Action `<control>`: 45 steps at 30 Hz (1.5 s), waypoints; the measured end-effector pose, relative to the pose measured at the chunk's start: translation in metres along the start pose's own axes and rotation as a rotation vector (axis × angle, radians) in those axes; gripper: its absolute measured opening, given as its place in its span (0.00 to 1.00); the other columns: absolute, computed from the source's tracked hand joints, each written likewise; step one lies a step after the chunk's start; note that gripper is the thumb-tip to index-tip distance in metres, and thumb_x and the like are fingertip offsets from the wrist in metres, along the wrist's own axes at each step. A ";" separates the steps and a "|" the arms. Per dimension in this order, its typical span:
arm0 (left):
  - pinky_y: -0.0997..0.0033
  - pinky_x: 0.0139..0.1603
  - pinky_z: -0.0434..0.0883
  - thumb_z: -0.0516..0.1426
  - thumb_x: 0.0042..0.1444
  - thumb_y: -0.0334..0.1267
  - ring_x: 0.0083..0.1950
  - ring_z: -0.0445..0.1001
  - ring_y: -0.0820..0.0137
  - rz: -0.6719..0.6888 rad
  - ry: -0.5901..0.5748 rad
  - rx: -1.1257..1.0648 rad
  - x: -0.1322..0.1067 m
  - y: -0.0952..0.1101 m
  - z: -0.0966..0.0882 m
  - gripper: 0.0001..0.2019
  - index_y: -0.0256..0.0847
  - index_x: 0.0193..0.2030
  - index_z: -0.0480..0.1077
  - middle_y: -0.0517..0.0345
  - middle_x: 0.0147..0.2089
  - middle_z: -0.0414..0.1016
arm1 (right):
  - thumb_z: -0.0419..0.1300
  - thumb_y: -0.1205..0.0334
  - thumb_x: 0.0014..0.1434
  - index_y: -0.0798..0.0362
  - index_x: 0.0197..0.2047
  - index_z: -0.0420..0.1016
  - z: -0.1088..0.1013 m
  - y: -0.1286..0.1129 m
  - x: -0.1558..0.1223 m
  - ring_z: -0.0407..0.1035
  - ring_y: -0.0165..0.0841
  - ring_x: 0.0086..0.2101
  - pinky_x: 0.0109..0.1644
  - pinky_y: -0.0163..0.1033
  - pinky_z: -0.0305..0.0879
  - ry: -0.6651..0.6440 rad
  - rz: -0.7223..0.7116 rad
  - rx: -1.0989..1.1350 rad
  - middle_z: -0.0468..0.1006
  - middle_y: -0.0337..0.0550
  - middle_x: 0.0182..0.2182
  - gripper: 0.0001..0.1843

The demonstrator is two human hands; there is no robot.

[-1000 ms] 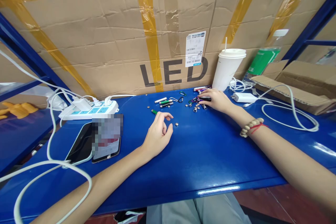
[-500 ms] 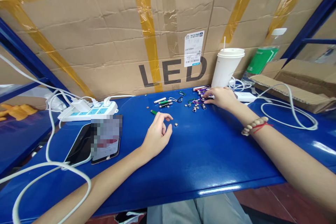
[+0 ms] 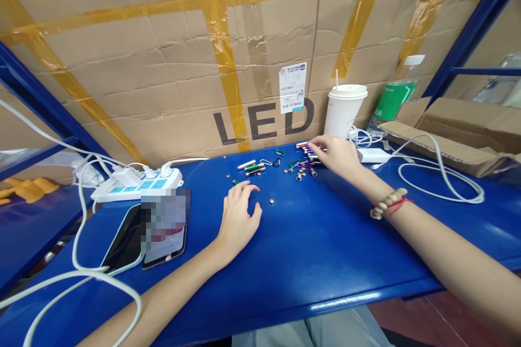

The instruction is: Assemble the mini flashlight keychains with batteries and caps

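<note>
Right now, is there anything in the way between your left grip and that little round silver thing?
Nothing that I can see: just blue tabletop shows between the left grip and the little round silver thing.

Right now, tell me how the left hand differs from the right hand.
The left hand is at the table's middle; the right hand reaches farther back, near the white cup.
The left hand is close to a green piece; the right hand is at a cluster of small tubes.
The left hand's wrist is bare; the right hand's has a beaded bracelet.
Both are ungloved.
</note>
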State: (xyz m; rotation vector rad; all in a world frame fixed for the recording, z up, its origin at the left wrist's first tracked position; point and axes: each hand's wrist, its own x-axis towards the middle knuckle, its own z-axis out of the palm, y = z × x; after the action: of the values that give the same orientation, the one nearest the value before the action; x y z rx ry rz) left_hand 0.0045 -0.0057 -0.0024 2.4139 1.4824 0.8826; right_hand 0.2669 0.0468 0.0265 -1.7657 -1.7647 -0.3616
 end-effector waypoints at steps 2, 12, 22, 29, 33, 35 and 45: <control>0.49 0.57 0.57 0.50 0.52 0.32 0.63 0.51 0.56 -0.030 -0.027 0.059 -0.001 -0.001 0.002 0.15 0.44 0.47 0.64 0.51 0.59 0.60 | 0.52 0.57 0.58 0.50 0.37 0.76 0.001 -0.016 -0.007 0.71 0.34 0.32 0.28 0.33 0.56 -0.091 -0.106 0.057 0.79 0.39 0.33 0.12; 0.50 0.61 0.54 0.50 0.54 0.38 0.65 0.49 0.55 -0.095 -0.100 0.113 -0.001 -0.004 0.008 0.21 0.36 0.56 0.61 0.42 0.64 0.52 | 0.54 0.48 0.57 0.52 0.44 0.73 -0.008 -0.062 -0.036 0.70 0.34 0.39 0.39 0.36 0.63 -0.461 -0.671 0.249 0.75 0.44 0.40 0.19; 0.56 0.58 0.57 0.49 0.55 0.34 0.60 0.58 0.62 0.035 -0.077 -0.014 0.000 -0.003 0.006 0.16 0.42 0.52 0.62 0.52 0.58 0.61 | 0.54 0.56 0.59 0.52 0.44 0.73 -0.005 -0.059 -0.034 0.70 0.35 0.39 0.41 0.37 0.64 -0.494 -0.666 0.181 0.75 0.45 0.39 0.13; 0.59 0.47 0.63 0.49 0.54 0.30 0.46 0.66 0.63 0.041 -0.052 0.029 0.000 -0.001 0.001 0.11 0.44 0.43 0.65 0.56 0.44 0.68 | 0.51 0.63 0.60 0.52 0.44 0.72 -0.001 -0.056 -0.033 0.69 0.34 0.39 0.42 0.37 0.65 -0.451 -0.633 0.174 0.74 0.45 0.40 0.12; 0.60 0.46 0.64 0.48 0.51 0.24 0.44 0.66 0.66 0.049 -0.038 -0.024 0.001 -0.004 0.002 0.14 0.43 0.41 0.65 0.56 0.41 0.67 | 0.51 0.61 0.60 0.54 0.51 0.67 0.003 -0.054 -0.034 0.67 0.37 0.44 0.47 0.43 0.65 -0.405 -0.576 0.216 0.71 0.49 0.44 0.16; 0.63 0.47 0.65 0.47 0.48 0.22 0.44 0.67 0.67 0.068 -0.027 -0.102 0.002 -0.006 0.003 0.15 0.42 0.39 0.65 0.57 0.41 0.66 | 0.52 0.60 0.59 0.55 0.51 0.67 0.005 -0.054 -0.034 0.66 0.39 0.45 0.49 0.45 0.64 -0.424 -0.577 0.232 0.71 0.50 0.45 0.17; 0.73 0.40 0.68 0.52 0.51 0.26 0.37 0.68 0.72 -0.015 0.035 -0.308 0.005 -0.001 -0.001 0.09 0.41 0.38 0.67 0.59 0.36 0.66 | 0.51 0.59 0.60 0.54 0.49 0.70 0.006 -0.053 -0.032 0.67 0.38 0.44 0.49 0.44 0.63 -0.494 -0.599 0.243 0.72 0.49 0.44 0.16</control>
State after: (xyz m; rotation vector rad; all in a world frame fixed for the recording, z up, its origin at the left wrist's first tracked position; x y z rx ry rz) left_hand 0.0045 -0.0011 -0.0007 2.1718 1.2663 1.0667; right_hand 0.2120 0.0205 0.0145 -1.1865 -2.5600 0.0714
